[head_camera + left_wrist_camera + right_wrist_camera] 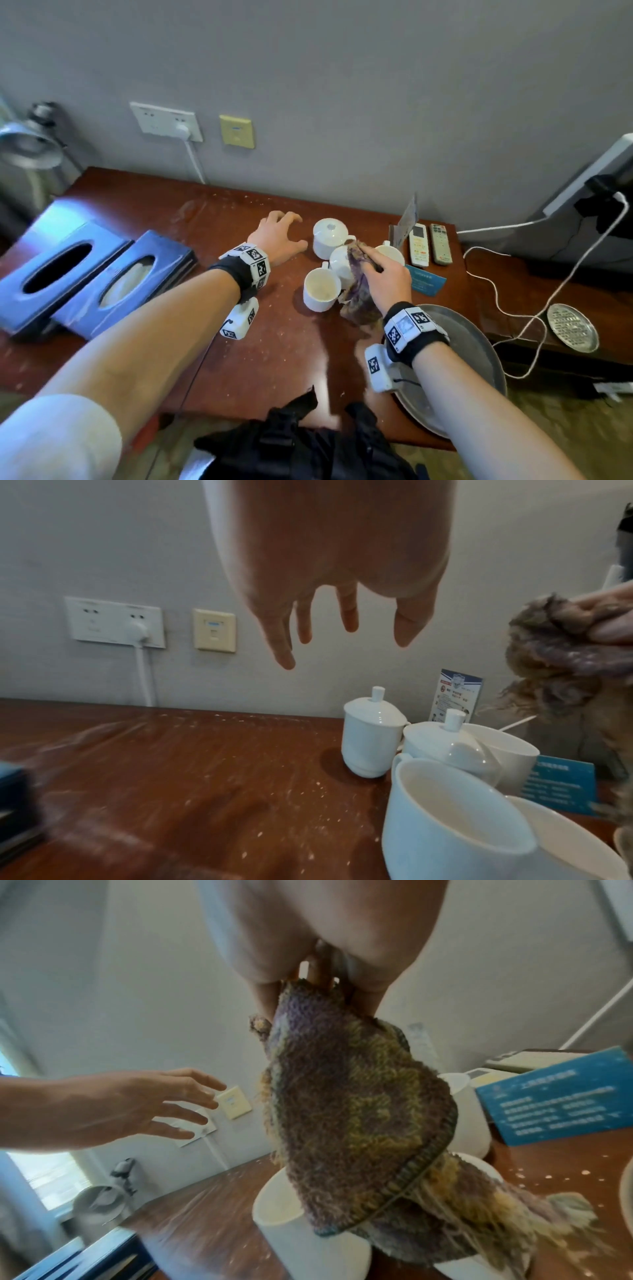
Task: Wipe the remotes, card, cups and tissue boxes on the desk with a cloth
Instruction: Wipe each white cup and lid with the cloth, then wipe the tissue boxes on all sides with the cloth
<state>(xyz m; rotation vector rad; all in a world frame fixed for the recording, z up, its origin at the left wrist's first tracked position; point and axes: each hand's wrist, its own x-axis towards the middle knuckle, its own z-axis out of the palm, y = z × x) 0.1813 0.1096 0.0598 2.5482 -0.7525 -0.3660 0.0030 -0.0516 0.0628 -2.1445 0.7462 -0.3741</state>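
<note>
Dusty and crumb-speckled, the red-brown desk (239,359) is showing little wiping so far; the right hand (387,277) is gripping a frayed purple-yellow cloth (356,1123) over the clustered white cups (322,287), the left hand (277,236) is hovering empty with fingers spread, and the remotes (430,244), blue card (428,282) and tissue boxes (92,274) probably remain.
</note>
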